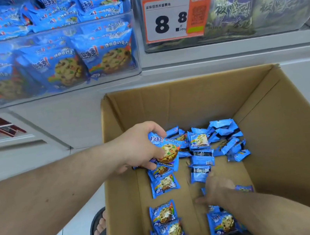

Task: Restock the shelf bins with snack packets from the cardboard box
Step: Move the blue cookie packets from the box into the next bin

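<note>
Shelf bins (48,59) above cardboard box (273,118); left hand (138,146) fingers grip cookie packet (168,152); right hand (217,191) fingers unclear.

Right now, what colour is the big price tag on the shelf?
The price tag is orange and white, seen in the head view.

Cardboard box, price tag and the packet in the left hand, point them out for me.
cardboard box (198,97), head view, on its inner far wall.
price tag (166,19), head view, on the white part with the numbers.
packet in the left hand (168,152), head view, on the printed cookie.
</note>
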Motion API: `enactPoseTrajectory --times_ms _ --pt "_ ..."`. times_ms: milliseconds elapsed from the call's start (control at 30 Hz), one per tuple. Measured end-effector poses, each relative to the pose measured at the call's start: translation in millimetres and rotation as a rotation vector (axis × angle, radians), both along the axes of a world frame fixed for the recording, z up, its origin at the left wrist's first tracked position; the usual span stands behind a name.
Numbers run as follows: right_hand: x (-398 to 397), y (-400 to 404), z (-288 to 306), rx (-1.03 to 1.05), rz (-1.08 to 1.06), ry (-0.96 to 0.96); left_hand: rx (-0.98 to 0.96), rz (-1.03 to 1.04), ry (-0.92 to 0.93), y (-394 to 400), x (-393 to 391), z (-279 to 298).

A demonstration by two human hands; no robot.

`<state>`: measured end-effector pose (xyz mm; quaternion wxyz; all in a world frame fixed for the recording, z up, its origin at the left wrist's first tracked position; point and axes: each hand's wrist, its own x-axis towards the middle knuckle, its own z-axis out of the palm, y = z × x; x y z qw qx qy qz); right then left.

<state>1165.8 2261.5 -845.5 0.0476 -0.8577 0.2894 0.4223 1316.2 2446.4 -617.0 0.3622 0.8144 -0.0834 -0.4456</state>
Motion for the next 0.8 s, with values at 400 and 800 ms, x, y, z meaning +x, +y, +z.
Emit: enactPoseTrajectory --times_ms 400,800 --pt "38.8 -39.1 100.5 0.767 -0.286 -0.162 -0.068 -0.053 -0.073 22.7 8.1 29.9" --pt "51.6 8.1 286.3 1.191 -0.138 -0.869 -0.321 0.057 -0.178 87.0 10.7 112.4"
